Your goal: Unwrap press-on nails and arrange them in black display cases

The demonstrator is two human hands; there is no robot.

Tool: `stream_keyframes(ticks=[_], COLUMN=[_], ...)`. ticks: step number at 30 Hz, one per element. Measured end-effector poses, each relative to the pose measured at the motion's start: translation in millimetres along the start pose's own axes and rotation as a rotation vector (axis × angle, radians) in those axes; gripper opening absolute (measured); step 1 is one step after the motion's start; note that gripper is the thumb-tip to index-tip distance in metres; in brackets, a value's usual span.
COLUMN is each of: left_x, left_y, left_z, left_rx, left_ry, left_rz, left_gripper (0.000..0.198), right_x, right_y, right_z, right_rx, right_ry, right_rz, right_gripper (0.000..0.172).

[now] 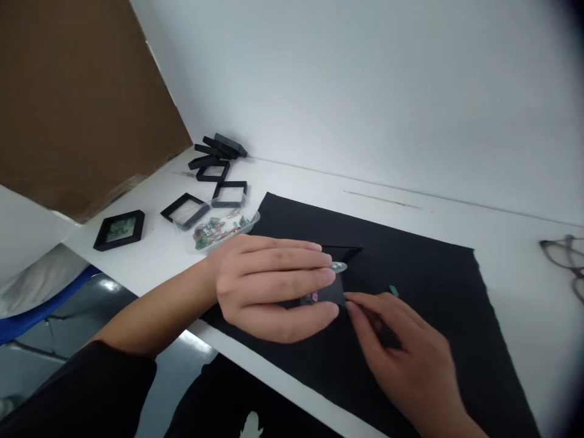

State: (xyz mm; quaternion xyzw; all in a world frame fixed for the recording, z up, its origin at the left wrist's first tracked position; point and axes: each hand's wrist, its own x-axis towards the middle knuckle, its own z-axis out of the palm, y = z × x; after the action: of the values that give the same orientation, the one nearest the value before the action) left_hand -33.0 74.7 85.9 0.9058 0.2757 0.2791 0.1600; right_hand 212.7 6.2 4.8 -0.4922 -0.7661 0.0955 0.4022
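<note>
A small black display frame [336,292] with a dark see-through pane is between my hands over the black mat [420,277]. My left hand [274,286] curves over it, fingers along the far side and thumb along the near side, hiding most of it. A pink bit [314,297] shows on the pane between the fingers. Past the fingertips pokes a greyish rounded piece [338,266] with white star marks. My right hand [401,347] pinches the pane's right edge with thumb and forefinger. Behind, a thin black frame edge [349,250] rises from the mat.
A clear tray [250,224] of wrapped green and reddish pieces stands left of the mat. Several black frames [230,193] lie behind it, one filled with green [121,230] farther left. A green piece [393,291] rests on the mat. Glasses [563,254] lie far right.
</note>
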Motion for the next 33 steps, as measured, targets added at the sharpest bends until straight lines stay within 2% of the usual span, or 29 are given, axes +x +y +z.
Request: stream_keyframes(ticks=[3, 6, 10, 15, 20, 23, 27, 30, 33], left_x=[4.0, 6.0, 3.6, -4.3, -7.0, -7.6, -10.8, -12.2, -11.3], left_y=[1.5, -6.8, -23.0, -30.6, -24.7, -16.8, -7.4, -3.6, -1.9], left_z=[13.2, 22.7, 31.1, 35.4, 36.1, 40.8, 52.4, 57.9, 58.2], left_rx=[-0.040, -0.018, 0.028, -0.041, -0.083, -0.085, -0.077, -0.077, -0.100], left_ry=[-0.094, -0.162, -0.151, -0.107, -0.134, -0.119, 0.007, 0.012, -0.065], left_rz=[0.133, 0.201, 0.205, 0.183, 0.147, 0.312, 0.548, 0.579, 0.541], left_gripper=[0.008, 0.017, 0.033, 0.029, 0.032, 0.021, 0.012, 0.011, 0.010], right_x=[-2.5, -4.0, -2.2, -1.0, -3.8, -3.7, -3.4, -3.9, -4.8], right_y=[-8.2, -9.3, -5.7, -7.4, -12.3, -13.8, -14.7, -15.5, -16.0], right_z=[3.0, -1.9, -8.9, -6.1, 0.5, 3.2, 4.8, 5.3, 4.7], right_rx=[0.082, 0.081, 0.050, 0.067, 0.121, 0.145, 0.168, 0.171, 0.171], right_ry=[-0.021, 0.079, 0.174, 0.147, 0.127, 0.100, 0.091, 0.136, 0.144], right_rz=[-0.019, 0.040, 0.090, 0.046, -0.012, -0.023, -0.031, -0.049, -0.072], right_gripper=[0.016, 0.020, 0.022, 0.023, 0.033, 0.029, 0.019, 0.021, 0.029])
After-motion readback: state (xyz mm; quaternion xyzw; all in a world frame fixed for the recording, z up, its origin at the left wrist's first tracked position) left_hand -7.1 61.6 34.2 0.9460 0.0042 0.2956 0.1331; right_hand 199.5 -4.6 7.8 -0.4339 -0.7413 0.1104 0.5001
